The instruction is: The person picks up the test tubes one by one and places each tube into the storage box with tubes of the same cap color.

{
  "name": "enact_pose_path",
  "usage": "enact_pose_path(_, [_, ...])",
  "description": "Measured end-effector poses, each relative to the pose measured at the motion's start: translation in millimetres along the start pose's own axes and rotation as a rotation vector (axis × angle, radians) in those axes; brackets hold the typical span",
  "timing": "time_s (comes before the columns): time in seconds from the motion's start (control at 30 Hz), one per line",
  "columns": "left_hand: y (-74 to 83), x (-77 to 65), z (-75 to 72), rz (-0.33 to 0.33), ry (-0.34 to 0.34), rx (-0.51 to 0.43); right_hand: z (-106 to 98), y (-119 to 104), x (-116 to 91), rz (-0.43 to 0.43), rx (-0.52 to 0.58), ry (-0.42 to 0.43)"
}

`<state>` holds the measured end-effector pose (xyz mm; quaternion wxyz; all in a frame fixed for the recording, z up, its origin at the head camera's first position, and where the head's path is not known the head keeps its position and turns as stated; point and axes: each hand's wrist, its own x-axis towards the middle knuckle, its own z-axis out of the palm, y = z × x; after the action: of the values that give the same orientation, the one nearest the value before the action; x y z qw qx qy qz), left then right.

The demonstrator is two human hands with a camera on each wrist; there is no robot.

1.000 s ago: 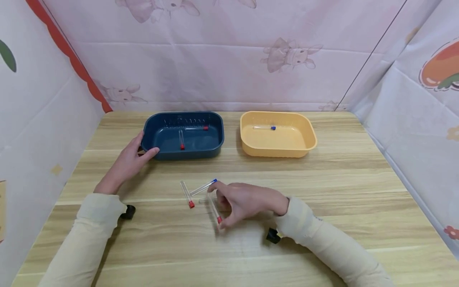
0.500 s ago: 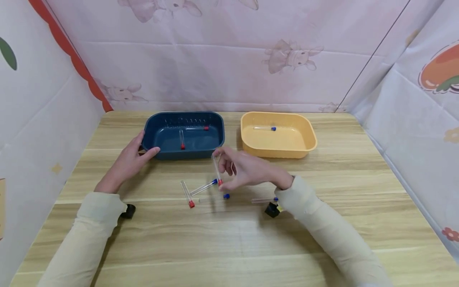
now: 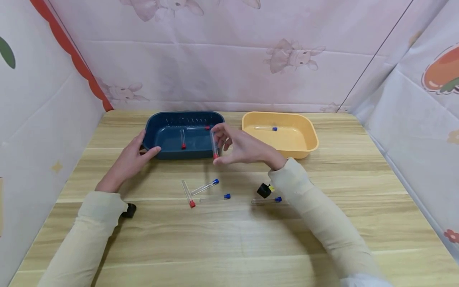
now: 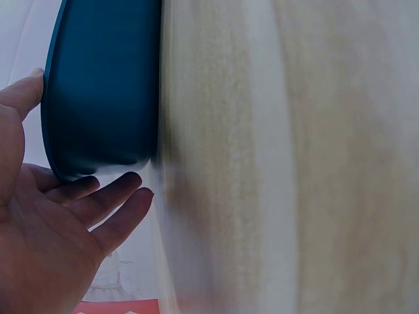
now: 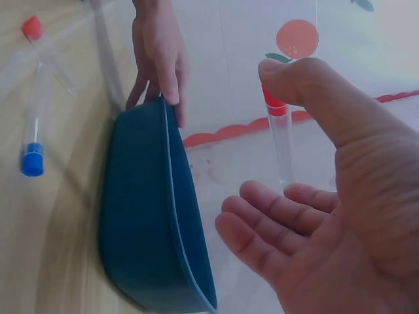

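Left hand (image 3: 130, 158): is loosely gripping blue bin (image 3: 179, 154), left of centre.
Right hand (image 3: 247, 147): is pinching red-capped tube (image 3: 214, 143) end to end, frame centre.

Left fingers (image 4: 124, 219) lie extended, thumb (image 3: 150, 152) apart; right fingers (image 3: 222, 126) and thumb (image 3: 224, 160) pinch.

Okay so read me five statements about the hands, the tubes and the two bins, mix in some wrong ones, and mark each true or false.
1. The right hand holds a red-capped tube. True.
2. The left hand is touching the dark blue bin. True.
3. The yellow bin contains three tubes. False: one tube shows inside, a blue-capped one.
4. Two tubes with red caps lie inside the dark blue bin. True.
5. Every tube visible on the table has a red cap. False: three have blue caps and one has a red cap.
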<state>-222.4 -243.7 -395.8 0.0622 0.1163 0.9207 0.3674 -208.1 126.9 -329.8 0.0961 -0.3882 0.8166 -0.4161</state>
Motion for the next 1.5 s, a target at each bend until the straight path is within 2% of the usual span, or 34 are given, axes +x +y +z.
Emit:
enact_pose_path(0.2, [-0.1,1.0,-0.4,-0.008,-0.004,0.006,-5,4,13,0.015,0.02,0.017])
enact_pose_path(0.63, [-1.1,-0.2,-0.6,-0.003,-0.003,0.008,-14,14,45,0.063,-0.017,0.008])
enact_pose_path(1.23, [-2.6,-3.1,-1.4,0.008,0.001,-0.011,-10,36,87,0.149,-0.052,-0.017])
enact_pose_path(1.5, [0.3,-3.0,-1.5,-0.003,0.003,-0.015,-4,45,101,0.182,-0.069,-0.071])
